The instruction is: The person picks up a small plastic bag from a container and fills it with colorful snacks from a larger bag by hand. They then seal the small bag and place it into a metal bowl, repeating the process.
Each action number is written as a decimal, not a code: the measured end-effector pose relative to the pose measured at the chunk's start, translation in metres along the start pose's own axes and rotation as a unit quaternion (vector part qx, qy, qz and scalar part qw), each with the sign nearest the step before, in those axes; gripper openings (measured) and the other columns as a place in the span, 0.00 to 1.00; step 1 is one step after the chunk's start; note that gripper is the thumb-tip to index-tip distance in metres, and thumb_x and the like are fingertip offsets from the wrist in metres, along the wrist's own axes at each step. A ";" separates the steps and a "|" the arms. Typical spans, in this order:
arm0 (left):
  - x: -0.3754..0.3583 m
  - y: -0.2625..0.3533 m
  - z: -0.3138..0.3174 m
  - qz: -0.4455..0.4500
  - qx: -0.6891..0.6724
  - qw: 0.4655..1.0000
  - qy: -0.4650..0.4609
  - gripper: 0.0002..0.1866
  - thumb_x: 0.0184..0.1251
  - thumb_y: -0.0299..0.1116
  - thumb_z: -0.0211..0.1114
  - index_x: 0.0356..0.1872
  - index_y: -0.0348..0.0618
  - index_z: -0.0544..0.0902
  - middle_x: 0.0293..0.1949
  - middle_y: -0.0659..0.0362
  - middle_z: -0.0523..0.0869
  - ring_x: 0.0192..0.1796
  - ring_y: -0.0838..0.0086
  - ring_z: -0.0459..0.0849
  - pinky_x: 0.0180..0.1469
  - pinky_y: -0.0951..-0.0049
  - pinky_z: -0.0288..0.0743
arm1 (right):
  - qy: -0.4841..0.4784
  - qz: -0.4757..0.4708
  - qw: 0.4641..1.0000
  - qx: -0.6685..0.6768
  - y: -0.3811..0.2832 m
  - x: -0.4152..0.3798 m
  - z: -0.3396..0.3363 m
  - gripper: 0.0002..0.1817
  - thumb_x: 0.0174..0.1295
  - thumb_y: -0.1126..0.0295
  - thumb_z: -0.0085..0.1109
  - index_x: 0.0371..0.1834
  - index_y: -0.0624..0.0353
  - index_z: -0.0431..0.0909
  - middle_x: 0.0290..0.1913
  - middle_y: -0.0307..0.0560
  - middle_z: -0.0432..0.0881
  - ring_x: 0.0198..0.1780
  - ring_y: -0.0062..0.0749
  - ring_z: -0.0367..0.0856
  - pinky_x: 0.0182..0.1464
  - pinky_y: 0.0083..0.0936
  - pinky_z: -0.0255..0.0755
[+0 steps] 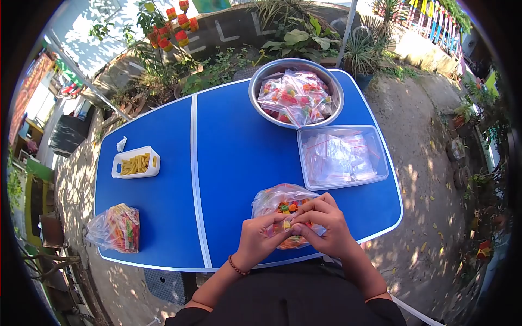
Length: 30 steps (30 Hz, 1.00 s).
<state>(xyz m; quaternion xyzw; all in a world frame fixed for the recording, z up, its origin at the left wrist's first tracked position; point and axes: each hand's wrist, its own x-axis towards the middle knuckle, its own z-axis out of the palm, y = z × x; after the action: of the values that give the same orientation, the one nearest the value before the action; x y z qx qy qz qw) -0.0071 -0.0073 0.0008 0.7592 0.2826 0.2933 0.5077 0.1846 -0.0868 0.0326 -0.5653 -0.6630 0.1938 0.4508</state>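
My left hand (258, 240) and my right hand (326, 224) meet in front of my body, fingertips pinched together. Between them is a small clear plastic bag (287, 224) with something yellowish in it; the fingers cover much of it. Right behind and below the hands, a larger clear plastic bag (272, 198) of colourful small pieces rests at the table's near edge. Past my right hand stands a clear plastic tub (385, 163) of flat, clear zip bags. A steel bowl (255, 103) beyond it is heaped with filled zip bags (296, 95).
The blue table (234, 163) has a white seam and rim. On its left part are a white container (155, 165) of yellow sticks, a crumpled white scrap (121, 143) and a plastic bag (122, 228) with colourful contents. Plants (304, 38) grow behind the table.
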 end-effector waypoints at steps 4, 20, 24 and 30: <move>0.000 0.004 0.000 0.019 -0.005 1.000 -0.016 0.16 0.65 0.31 0.74 0.52 0.38 0.87 0.44 0.51 0.92 0.44 0.66 0.93 0.45 0.71 0.84 | 0.007 -0.005 1.000 -0.021 -0.010 0.002 -0.003 0.07 0.55 0.72 0.72 0.38 0.54 0.89 0.44 0.45 0.83 0.43 0.37 0.74 0.48 0.31 0.72; 0.004 0.010 0.001 0.115 -0.012 0.991 0.066 0.06 0.68 0.26 0.71 0.44 0.40 0.88 0.46 0.56 0.90 0.50 0.66 0.90 0.51 0.70 0.83 | 0.018 -0.081 0.996 -0.044 -0.003 0.000 -0.003 0.09 0.51 0.80 0.73 0.35 0.60 0.84 0.34 0.46 0.83 0.38 0.39 0.78 0.40 0.31 0.74; 0.001 0.004 -0.002 0.148 0.049 0.984 0.081 0.06 0.62 0.24 0.74 0.39 0.42 0.87 0.42 0.57 0.90 0.48 0.66 0.89 0.53 0.68 0.80 | -0.007 -0.095 0.993 -0.064 -0.005 0.000 -0.008 0.08 0.53 0.78 0.71 0.35 0.60 0.83 0.35 0.46 0.81 0.40 0.42 0.80 0.44 0.34 0.76; 0.001 0.010 -0.001 0.176 0.105 0.976 0.067 0.07 0.58 0.25 0.76 0.36 0.44 0.88 0.39 0.59 0.90 0.46 0.68 0.88 0.50 0.68 0.77 | 0.008 -0.099 0.995 -0.031 -0.006 0.000 -0.001 0.07 0.50 0.78 0.71 0.32 0.60 0.83 0.34 0.45 0.81 0.36 0.41 0.78 0.40 0.33 0.76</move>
<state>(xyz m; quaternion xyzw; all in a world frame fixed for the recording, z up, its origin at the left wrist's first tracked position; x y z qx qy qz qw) -0.0057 -0.0090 0.0104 0.8246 0.2070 0.3972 0.3456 0.1819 -0.0893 0.0377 -0.5116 -0.7180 0.1231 0.4557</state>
